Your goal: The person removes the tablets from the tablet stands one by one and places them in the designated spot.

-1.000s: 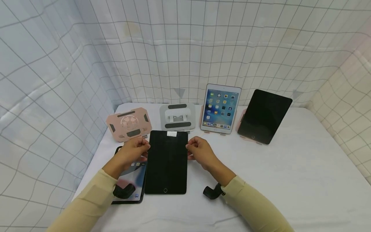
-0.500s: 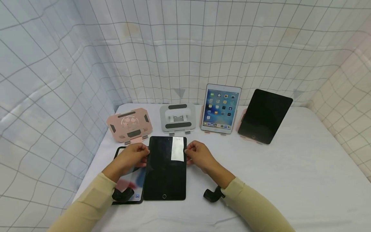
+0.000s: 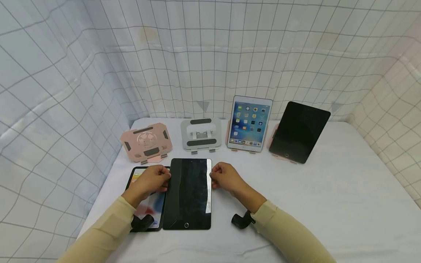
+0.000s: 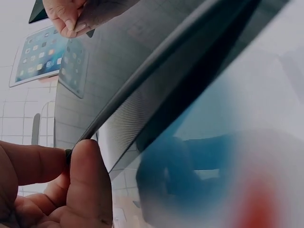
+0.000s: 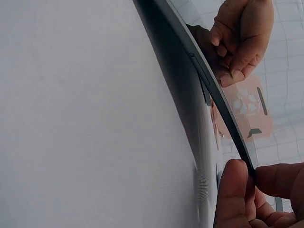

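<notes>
Both the left hand [image 3: 151, 180] and right hand [image 3: 227, 177] pinch a black tablet [image 3: 190, 195] at lower centre, the left covering part of a lit tablet [image 3: 158, 204]. Wrist views alone reveal shadowed space beneath the black one. Farther back, right of centre, a white tablet [image 3: 250, 124] mostly hides its pink stand [image 3: 227, 132].
</notes>
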Action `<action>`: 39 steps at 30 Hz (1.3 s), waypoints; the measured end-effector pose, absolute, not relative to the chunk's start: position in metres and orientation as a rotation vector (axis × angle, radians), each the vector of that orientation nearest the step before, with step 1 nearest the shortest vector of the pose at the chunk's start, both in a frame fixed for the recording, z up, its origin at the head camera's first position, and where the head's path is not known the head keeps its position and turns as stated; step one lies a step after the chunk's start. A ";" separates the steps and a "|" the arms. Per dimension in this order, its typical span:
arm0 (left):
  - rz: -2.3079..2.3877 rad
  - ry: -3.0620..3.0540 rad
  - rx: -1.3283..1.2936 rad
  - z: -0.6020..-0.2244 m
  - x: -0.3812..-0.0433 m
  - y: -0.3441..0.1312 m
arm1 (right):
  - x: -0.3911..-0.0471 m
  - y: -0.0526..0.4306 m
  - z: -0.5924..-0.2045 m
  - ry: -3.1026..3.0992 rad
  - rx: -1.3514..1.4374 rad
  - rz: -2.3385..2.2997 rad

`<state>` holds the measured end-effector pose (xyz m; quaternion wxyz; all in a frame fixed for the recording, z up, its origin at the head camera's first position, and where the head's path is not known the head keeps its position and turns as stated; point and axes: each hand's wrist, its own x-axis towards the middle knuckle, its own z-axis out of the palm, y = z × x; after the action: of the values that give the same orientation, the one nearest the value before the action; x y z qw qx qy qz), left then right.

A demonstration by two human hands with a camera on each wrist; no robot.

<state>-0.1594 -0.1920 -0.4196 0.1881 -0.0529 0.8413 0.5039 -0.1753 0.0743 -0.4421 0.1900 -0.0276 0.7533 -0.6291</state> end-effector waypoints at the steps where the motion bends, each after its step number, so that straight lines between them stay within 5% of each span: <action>1: 1.400 2.383 -0.146 -0.420 -0.160 -0.191 | -0.176 0.074 -0.442 2.117 -0.073 -1.762; 39: 0.916 2.701 0.010 -0.420 -0.159 -0.178 | -0.185 0.073 -0.445 2.331 -0.120 -1.403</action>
<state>-0.1594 -0.1781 -0.4195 0.1445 0.0036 0.9371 0.3177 -0.1852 0.0728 -0.4454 0.2077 -0.0430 0.8373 -0.5039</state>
